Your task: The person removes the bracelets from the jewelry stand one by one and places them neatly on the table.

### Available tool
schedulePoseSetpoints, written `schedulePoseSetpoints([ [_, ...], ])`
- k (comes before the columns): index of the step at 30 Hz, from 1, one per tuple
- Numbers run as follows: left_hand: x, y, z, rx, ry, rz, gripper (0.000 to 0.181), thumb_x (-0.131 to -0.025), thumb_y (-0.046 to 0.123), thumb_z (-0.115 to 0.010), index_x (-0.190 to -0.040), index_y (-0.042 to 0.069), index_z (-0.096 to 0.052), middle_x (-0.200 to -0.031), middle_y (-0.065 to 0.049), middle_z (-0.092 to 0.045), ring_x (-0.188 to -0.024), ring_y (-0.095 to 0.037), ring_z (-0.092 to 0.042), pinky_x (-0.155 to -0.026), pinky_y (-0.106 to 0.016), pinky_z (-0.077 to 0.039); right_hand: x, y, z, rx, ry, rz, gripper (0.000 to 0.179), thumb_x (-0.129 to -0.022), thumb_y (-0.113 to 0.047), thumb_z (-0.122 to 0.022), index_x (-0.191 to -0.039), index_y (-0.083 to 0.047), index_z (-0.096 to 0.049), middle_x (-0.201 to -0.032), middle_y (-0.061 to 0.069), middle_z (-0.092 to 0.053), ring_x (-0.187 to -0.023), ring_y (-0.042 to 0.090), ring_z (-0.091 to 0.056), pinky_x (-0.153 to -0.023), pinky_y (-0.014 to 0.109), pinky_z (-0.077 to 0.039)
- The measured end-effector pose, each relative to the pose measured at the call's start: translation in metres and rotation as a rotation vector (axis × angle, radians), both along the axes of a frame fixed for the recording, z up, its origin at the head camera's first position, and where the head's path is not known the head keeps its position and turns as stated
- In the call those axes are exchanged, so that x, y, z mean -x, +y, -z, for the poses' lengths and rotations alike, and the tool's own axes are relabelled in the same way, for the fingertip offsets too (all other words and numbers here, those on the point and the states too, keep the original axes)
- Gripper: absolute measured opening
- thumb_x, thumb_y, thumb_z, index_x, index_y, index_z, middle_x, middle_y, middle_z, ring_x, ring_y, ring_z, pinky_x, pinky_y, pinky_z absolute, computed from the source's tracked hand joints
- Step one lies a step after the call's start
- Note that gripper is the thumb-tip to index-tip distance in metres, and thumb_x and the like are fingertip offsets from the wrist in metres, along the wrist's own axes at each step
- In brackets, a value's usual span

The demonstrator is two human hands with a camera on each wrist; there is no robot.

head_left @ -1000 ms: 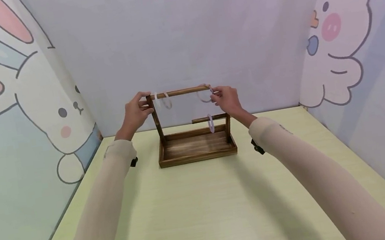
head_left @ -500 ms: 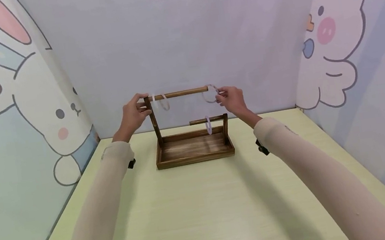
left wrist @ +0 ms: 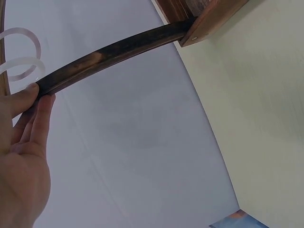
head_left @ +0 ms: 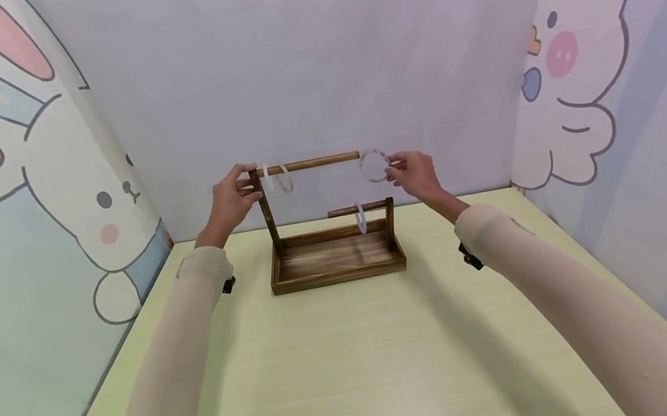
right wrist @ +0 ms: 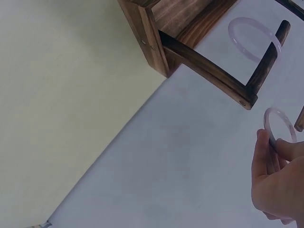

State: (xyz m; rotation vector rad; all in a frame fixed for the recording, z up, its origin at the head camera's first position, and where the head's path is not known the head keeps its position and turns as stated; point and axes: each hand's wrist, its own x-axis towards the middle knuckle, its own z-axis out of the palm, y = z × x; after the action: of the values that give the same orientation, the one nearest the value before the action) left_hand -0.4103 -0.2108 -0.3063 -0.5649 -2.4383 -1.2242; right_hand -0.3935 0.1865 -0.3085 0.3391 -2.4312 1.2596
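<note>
My right hand [head_left: 417, 172] pinches a pale, pinkish bangle [head_left: 362, 170] between thumb and fingers, just off the free right end of a wooden stand's upper rod [head_left: 321, 162]. At the rod's left end, my left hand [head_left: 230, 200] grips the top of the stand's tall post [head_left: 269, 217]. A white bangle [head_left: 267, 176] and a pale bangle [head_left: 288, 184] hang on the upper rod near that hand. Another, lilac bangle [head_left: 362, 224] hangs on the shorter lower rod [head_left: 340, 212]. In the right wrist view the held bangle [right wrist: 267, 124] stands close to the rod's end.
The stand's tray base [head_left: 340, 278] rests on a light wooden table [head_left: 354, 354]. Behind it rises a pale back wall [head_left: 313, 61]. Side panels carry a cartoon rabbit [head_left: 89, 199] at left and a cartoon figure [head_left: 590, 72] at right.
My right hand has drawn the bangle rightward, from around the upper rod's end to just past it. My left hand stays on the post, and the other bangles hang as before.
</note>
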Motion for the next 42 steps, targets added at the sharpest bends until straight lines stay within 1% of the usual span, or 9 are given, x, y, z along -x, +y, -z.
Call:
schedulePoseSetpoints([
  [6,0.001,-0.002,0.000,-0.012,-0.013,-0.018,0.060,-0.096,-0.009,-0.069,-0.149,0.013,-0.053,-0.139,-0.028,-0.062,-0.124,-0.040,-0.065,-0.100,-0.050,-0.057,-0.005,-0.001,0.001,0.019,-0.008,-0.053,0.033,-0.102,-0.005,-0.066,-0.133,0.007,-0.066,-0.115,0.028,-0.073,-0.100,0.040,-0.075,-0.080,0.038,-0.065],
  [13,0.005,-0.007,-0.002,-0.019,-0.004,-0.020,0.058,-0.097,-0.008,-0.067,-0.149,0.010,-0.051,-0.139,-0.029,-0.061,-0.125,-0.041,-0.064,-0.101,-0.050,-0.056,-0.011,-0.013,-0.005,0.044,-0.001,-0.095,0.033,-0.101,-0.006,-0.068,-0.132,0.007,-0.066,-0.111,0.029,-0.074,-0.097,0.037,-0.076,-0.076,0.031,-0.065],
  [18,0.004,-0.008,-0.003,0.004,-0.005,-0.043,0.059,-0.097,-0.007,-0.068,-0.150,0.013,-0.051,-0.140,-0.028,-0.061,-0.124,-0.039,-0.065,-0.101,-0.049,-0.057,-0.020,-0.023,-0.007,0.094,-0.049,-0.124,0.034,-0.101,-0.005,-0.068,-0.133,0.006,-0.064,-0.111,0.029,-0.074,-0.099,0.040,-0.075,-0.076,0.033,-0.065],
  [24,0.002,-0.005,-0.006,0.004,-0.003,-0.038,0.059,-0.097,-0.006,-0.069,-0.150,0.014,-0.051,-0.140,-0.027,-0.061,-0.125,-0.039,-0.065,-0.101,-0.049,-0.057,-0.033,-0.035,-0.010,0.088,-0.074,-0.169,0.036,-0.101,-0.006,-0.068,-0.135,0.005,-0.063,-0.112,0.027,-0.074,-0.097,0.037,-0.076,-0.081,0.041,-0.065],
  [27,0.002,-0.004,-0.009,-0.004,0.001,-0.042,0.059,-0.096,-0.007,-0.069,-0.149,0.013,-0.052,-0.139,-0.027,-0.062,-0.124,-0.040,-0.065,-0.101,-0.049,-0.056,-0.041,-0.042,-0.015,0.121,-0.097,-0.205,0.037,-0.101,-0.005,-0.068,-0.137,0.004,-0.063,-0.113,0.027,-0.074,-0.099,0.040,-0.075,-0.083,0.044,-0.064],
  [32,0.002,-0.003,-0.014,-0.007,0.000,-0.055,0.060,-0.096,-0.006,-0.069,-0.149,0.014,-0.052,-0.139,-0.024,-0.063,-0.124,-0.036,-0.066,-0.101,-0.046,-0.057,-0.052,-0.055,-0.019,0.175,-0.152,-0.271,0.038,-0.101,-0.004,-0.068,-0.137,0.002,-0.063,-0.115,0.029,-0.073,-0.102,0.042,-0.074,-0.085,0.044,-0.063],
  [37,0.000,-0.003,-0.015,-0.007,-0.008,-0.057,0.060,-0.097,-0.005,-0.070,-0.150,0.017,-0.052,-0.140,-0.023,-0.063,-0.124,-0.034,-0.066,-0.101,-0.045,-0.057,-0.059,-0.071,-0.014,0.169,-0.187,-0.321,0.036,-0.101,-0.005,-0.069,-0.136,0.001,-0.064,-0.112,0.026,-0.074,-0.096,0.031,-0.077,-0.080,0.036,-0.065],
  [40,-0.002,-0.002,-0.015,-0.013,-0.020,-0.052,0.060,-0.096,-0.005,-0.070,-0.150,0.017,-0.052,-0.140,-0.023,-0.063,-0.124,-0.034,-0.066,-0.102,-0.044,-0.057,-0.065,-0.081,-0.008,0.172,-0.217,-0.351,0.035,-0.101,-0.005,-0.069,-0.135,0.000,-0.064,-0.111,0.025,-0.075,-0.097,0.033,-0.077,-0.076,0.031,-0.065],
  [42,-0.003,-0.001,-0.014,-0.019,-0.026,-0.048,0.060,-0.096,-0.005,-0.070,-0.149,0.018,-0.053,-0.140,-0.023,-0.063,-0.125,-0.034,-0.066,-0.102,-0.044,-0.057,-0.070,-0.087,-0.004,0.186,-0.244,-0.375,0.035,-0.101,-0.004,-0.068,-0.135,0.000,-0.064,-0.111,0.026,-0.075,-0.099,0.038,-0.075,-0.075,0.031,-0.065],
])
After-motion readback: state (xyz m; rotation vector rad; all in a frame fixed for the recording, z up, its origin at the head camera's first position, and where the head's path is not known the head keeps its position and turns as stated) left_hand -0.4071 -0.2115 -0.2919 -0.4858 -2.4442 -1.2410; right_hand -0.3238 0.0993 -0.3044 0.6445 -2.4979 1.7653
